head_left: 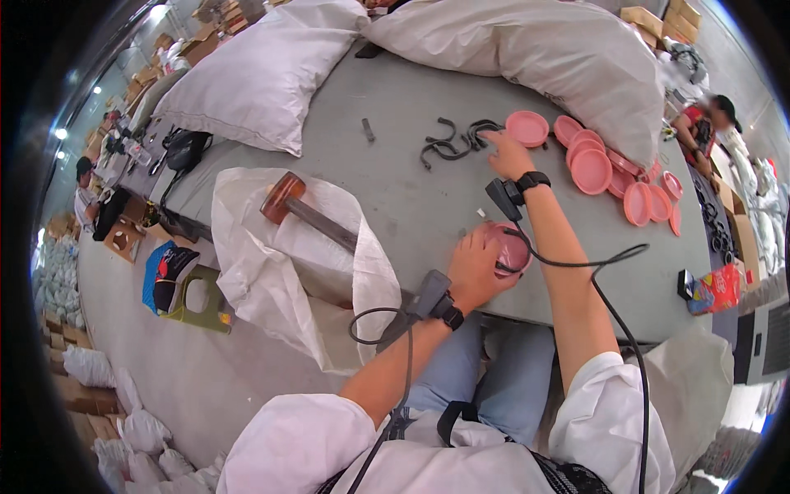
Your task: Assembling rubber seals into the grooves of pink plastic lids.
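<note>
1. Grey table (428, 123) fills the middle of the view, a flat worktop in a warehouse-like room with a pale concrete floor (164, 362), cardboard boxes and stuffed sacks along the walls.
2. Two large white sacks (263, 66) lie across the table's far edge, one at the far left corner and one toward the far right.
3. A white bag (255, 247) hangs over the near left edge, and a mallet (284, 198) with a brown head rests on top of it.
4. Black curved hooks (453, 142) lie in a loose cluster near the far middle of the table; pink round lids (592, 169) spread in a pile toward the right edge.
5. A small red packet (716, 290) sits at the near right corner.
6. Another person (708, 123) sits beyond the right edge, and one more stands far off to the left.
7. Left hand (477, 267) rests at the near edge, fingers curled around a pink lid (512, 251) and pressing it onto the table; a black wrist device with a cable sits on that forearm.
8. Right hand (510, 155) stretches forward across the table, forefinger extended and touching the hooks, the other fingers loosely bent, holding nothing that can be seen.
</note>
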A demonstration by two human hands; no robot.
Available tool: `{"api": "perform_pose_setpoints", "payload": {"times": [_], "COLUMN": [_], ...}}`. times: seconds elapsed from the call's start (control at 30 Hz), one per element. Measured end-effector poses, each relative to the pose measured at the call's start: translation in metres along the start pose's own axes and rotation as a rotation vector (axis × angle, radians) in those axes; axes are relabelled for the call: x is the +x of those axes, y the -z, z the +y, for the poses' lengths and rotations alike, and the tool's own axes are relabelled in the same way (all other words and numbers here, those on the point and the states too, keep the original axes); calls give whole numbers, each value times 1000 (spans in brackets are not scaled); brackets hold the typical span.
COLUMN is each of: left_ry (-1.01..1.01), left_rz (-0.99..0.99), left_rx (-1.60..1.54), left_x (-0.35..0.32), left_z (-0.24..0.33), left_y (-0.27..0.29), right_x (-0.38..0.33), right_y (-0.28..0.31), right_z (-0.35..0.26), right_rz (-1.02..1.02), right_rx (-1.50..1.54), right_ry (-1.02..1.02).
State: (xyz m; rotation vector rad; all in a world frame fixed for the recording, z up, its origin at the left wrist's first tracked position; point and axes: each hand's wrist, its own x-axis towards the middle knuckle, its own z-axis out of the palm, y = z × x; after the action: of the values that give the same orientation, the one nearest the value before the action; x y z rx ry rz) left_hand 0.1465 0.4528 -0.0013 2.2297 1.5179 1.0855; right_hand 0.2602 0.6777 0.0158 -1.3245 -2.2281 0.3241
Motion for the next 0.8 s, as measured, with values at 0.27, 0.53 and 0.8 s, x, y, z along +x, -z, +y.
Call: {"api": "perform_pose_setpoints", "payload": {"times": [0.27,0.53,0.8], "left_ry": [1,3,17], "left_rz": [18,5,1], "left_rx": [-15,-75,-79], "left_x": [0,2,1], "left_z": [0,-3,-3], "left_y": [4,-7,1], "right_x": [24,6,-138], "right_y": [-25,-13,61], "right_z": [-37,-4,-50], "right_rz": [-99,-105,-286], "right_rx": [-233,243,389], "right_ry": [177,-103,-167]}}
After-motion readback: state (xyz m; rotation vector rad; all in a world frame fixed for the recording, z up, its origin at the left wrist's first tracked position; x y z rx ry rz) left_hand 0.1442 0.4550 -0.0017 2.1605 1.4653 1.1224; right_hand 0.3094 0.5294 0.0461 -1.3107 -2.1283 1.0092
